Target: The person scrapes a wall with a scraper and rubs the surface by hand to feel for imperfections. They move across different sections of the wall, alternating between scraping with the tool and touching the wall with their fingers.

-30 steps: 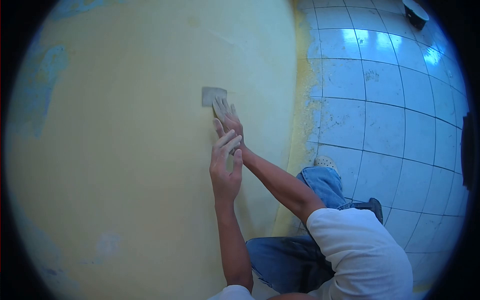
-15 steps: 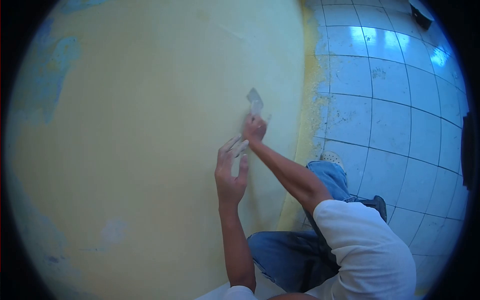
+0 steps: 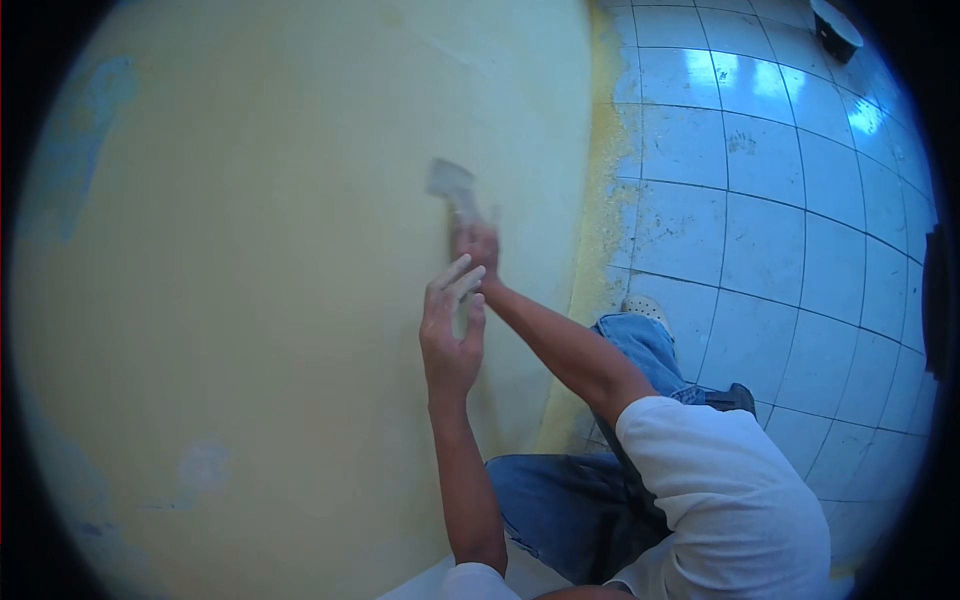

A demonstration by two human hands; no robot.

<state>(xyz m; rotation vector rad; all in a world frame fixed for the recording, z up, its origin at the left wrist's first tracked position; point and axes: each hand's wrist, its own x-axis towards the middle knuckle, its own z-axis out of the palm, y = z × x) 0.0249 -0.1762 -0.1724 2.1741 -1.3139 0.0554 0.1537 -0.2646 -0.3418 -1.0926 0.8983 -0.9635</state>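
A putty knife (image 3: 452, 182) with a broad flat blade is gripped in my right hand (image 3: 477, 248), its blade against the yellowish wall (image 3: 300, 250). Motion smears the blade and the fingers around its handle. My left hand (image 3: 450, 330) is raised just below and to the left of it, fingers apart and dusted pale, with nothing in it. In this view its fingertips overlap my right wrist. Bluish patches (image 3: 90, 130) show on the wall at the far left, and a whitish spot (image 3: 205, 462) lower down.
White floor tiles (image 3: 770, 230) run along the right, with yellow dust and crumbs (image 3: 605, 200) along the wall's foot. A dark bucket-like container (image 3: 837, 35) stands at the top right. My bent knee (image 3: 570, 510) and a pale perforated shoe (image 3: 647, 308) are close to the wall.
My right hand has swept the putty knife leftward across the wall, and its blade has turned to the left. My left hand stays open, slightly higher in view. The whole view has shifted a little.
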